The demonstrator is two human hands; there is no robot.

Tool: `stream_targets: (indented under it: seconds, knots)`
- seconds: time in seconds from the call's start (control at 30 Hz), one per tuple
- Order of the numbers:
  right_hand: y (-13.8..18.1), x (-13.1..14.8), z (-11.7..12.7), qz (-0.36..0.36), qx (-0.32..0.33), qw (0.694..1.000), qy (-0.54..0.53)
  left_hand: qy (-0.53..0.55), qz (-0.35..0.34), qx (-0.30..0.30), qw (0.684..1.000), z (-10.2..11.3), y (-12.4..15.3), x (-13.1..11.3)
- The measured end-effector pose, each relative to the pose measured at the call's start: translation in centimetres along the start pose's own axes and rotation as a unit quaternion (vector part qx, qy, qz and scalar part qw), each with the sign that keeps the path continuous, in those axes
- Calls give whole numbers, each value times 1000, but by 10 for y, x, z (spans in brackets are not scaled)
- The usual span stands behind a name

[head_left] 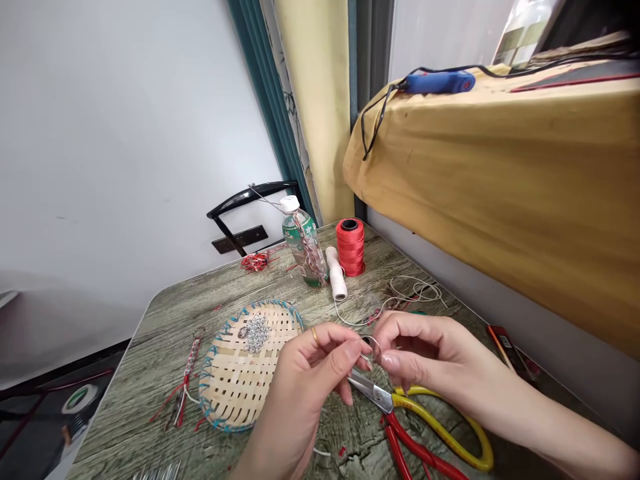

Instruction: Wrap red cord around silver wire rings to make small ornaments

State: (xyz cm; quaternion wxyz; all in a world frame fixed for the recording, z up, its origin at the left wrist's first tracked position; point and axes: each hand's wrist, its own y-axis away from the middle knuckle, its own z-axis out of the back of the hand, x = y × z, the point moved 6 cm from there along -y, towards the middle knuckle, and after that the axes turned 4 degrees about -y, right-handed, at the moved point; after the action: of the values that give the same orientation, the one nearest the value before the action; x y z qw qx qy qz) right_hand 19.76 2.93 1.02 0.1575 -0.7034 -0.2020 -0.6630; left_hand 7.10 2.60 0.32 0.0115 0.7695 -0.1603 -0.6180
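My left hand [325,363] and my right hand [425,350] meet over the table, thumbs and fingers pinched. Between them runs a thin white cord [371,339], bent in a small curve; its exact knot or loop is too small to make out. Below the hands lie scissors [440,393] with yellow handles, their blades pointing left under my left fingers. A red-handled tool [395,443] overlaps them, its head hidden. Left of my left hand rests a round woven bamboo tray [230,380] edged in blue cord, with a cluster of small silvery rings or beads [257,333] on it.
Behind stand a plastic bottle [303,247], a red thread spool [351,247] and a white cord roll [336,273]. Loose white cord [420,288] coils at right. A red-and-white braid [190,363] lies left of the tray. A yellow-covered surface [490,160] overhangs the right side.
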Motion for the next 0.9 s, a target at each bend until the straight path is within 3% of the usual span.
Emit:
stream_targets:
  seconds: [0.37, 0.5, 0.57, 0.7, 0.9]
  knots:
    - [5, 3, -1, 17, 7, 998, -58, 48, 59, 52, 996, -11, 5, 4]
    - [6, 2, -4, 25, 22, 997, -74, -7, 35, 37, 999, -9, 6, 0]
    - [6, 3, -1, 38, -3, 999, -31, -24, 16, 19, 999, -7, 7, -3]
    - [9, 16, 4, 147, -80, 978, 126, -15, 8, 10, 1000, -6, 6, -5]
    - [21, 34, 1, 293, -105, 920, 240, 18, 17, 32, 999, -8, 7, -2]
